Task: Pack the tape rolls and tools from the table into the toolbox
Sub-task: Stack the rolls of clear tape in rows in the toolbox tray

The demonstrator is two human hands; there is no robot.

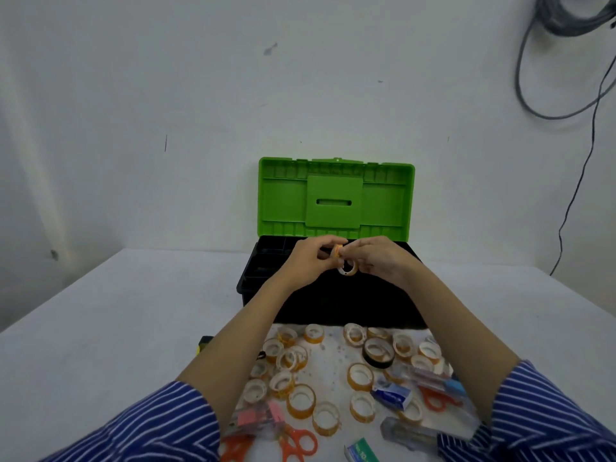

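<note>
A black toolbox (256,291) stands open in the middle of the table, its green lid (336,196) upright. Both hands are over its tray. My left hand (308,258) pinches a small orange tape roll (336,251) held on edge. My right hand (380,261) touches that same roll with its fingertips and holds a second clear tape roll (347,270) lower down. Several more tape rolls (301,400) lie on the table in front of the box, with a black roll (378,353) among them. Orange scissors (296,443) lie near the front edge.
Staple boxes (393,395), a second pair of orange scissors (438,400), a pink stapler (258,420) and a clear stapler (408,431) lie among the rolls. A yellow-black item (202,343) peeks out by my left forearm. Cables (586,105) hang on the right wall.
</note>
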